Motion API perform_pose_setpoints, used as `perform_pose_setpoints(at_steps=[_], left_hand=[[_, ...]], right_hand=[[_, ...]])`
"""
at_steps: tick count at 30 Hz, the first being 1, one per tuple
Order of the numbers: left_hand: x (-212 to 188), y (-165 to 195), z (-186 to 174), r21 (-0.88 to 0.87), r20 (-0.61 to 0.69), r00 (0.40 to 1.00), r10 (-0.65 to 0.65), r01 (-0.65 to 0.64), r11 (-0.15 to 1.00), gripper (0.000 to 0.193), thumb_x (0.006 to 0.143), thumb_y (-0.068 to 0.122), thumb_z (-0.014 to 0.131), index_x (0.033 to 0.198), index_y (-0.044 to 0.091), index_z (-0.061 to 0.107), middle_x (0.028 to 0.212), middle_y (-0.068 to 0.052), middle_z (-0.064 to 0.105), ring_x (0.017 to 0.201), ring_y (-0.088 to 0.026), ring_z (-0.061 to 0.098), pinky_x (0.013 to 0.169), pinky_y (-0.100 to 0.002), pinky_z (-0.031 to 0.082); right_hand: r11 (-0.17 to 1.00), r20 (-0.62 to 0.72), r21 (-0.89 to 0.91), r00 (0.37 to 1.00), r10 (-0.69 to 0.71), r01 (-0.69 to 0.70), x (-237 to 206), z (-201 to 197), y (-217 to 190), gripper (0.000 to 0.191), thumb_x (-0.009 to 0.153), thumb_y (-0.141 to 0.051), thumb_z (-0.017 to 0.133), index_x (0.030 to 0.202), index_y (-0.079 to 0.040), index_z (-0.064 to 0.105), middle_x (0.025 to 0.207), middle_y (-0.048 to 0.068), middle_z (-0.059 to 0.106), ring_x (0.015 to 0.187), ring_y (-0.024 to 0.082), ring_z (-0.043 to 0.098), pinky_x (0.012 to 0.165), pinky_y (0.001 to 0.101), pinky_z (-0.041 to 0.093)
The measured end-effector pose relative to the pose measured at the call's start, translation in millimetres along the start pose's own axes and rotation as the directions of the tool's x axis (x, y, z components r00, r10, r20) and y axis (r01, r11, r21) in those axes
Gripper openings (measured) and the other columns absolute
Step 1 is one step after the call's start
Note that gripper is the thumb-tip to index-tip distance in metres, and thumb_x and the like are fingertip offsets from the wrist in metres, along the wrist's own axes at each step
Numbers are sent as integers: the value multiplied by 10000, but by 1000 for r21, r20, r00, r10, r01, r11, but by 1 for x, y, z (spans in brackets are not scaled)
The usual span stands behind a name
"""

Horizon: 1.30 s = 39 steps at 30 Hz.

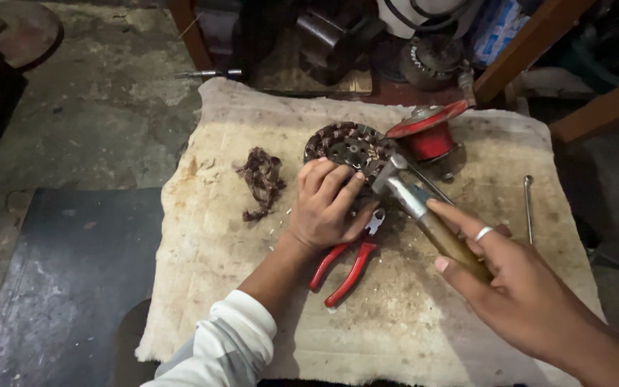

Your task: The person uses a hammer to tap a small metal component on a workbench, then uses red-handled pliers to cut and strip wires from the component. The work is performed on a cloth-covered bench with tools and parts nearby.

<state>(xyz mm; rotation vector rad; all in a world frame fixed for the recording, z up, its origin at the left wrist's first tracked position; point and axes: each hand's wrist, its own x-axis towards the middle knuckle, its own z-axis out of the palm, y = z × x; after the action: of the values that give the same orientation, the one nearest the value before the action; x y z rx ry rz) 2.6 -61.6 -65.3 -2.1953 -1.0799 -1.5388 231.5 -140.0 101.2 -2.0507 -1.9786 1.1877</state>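
My left hand (325, 205) rests on the near edge of a round motor stator (350, 149) with dark copper windings, holding it down on a dirty cloth-covered board (410, 322). My right hand (521, 287) grips the wooden handle of a hammer (424, 211), whose metal head sits against the stator's right side. Red-handled pliers (345, 265) lie on the cloth just under my left wrist. A clump of pulled-out copper wire (261, 180) lies to the left of the stator.
A red spool of wire (430, 136) stands behind the stator. A thin metal rod (529, 208) lies at the right of the cloth. Motor parts and wooden legs crowd the back. A dark metal sheet (66, 287) lies on the concrete floor at left.
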Motion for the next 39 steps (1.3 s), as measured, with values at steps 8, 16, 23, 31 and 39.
perform_pose_setpoints(at_steps=[8, 16, 23, 31, 39], left_hand=[[-3, 1, 3, -6, 15, 1000, 3, -3, 1000, 459, 827, 294, 837, 1179, 41, 688, 1204, -128, 612, 1193, -335, 547, 1103, -543, 429], [-2, -4, 2, -33, 27, 999, 28, -27, 999, 497, 799, 294, 831, 1194, 34, 678, 1217, -139, 613, 1195, -339, 555, 1108, -546, 428], [-3, -1, 1, -49, 24, 999, 37, -36, 998, 484, 798, 287, 840, 1178, 31, 685, 1209, -143, 609, 1182, -347, 552, 1098, -543, 427], [-3, 0, 3, -24, 0, 999, -39, 39, 999, 470, 823, 284, 823, 1191, 32, 674, 1220, -135, 613, 1209, -348, 545, 1118, -547, 422], [-6, -1, 1, -10, 37, 998, -42, 43, 999, 472, 815, 254, 790, 1213, 28, 675, 1245, -142, 611, 1227, -350, 542, 1140, -546, 414]], right_hand=[[874, 2, -412, 959, 284, -258, -9, -20, -33, 649, 999, -363, 629, 1578, -422, 341, 694, 8, 561, 507, 145, 476, 518, 314, 426], [917, 53, -376, 985, 167, -135, -12, -31, -44, 634, 954, -385, 676, 1528, -441, 414, 601, 36, 518, 495, 144, 416, 465, 315, 403], [867, 72, -451, 960, 271, -211, -12, -21, -52, 615, 1010, -482, 634, 1552, -446, 347, 604, 23, 499, 516, 131, 462, 534, 302, 406], [935, 65, -352, 995, 74, -46, -4, -15, -7, 707, 979, -339, 606, 1626, -394, 325, 753, 4, 545, 577, 125, 511, 514, 319, 497], [941, 95, 26, 938, 333, -337, -12, -16, -9, 537, 1019, -314, 666, 1536, -358, 528, 815, 103, 609, 619, 216, 461, 556, 400, 439]])
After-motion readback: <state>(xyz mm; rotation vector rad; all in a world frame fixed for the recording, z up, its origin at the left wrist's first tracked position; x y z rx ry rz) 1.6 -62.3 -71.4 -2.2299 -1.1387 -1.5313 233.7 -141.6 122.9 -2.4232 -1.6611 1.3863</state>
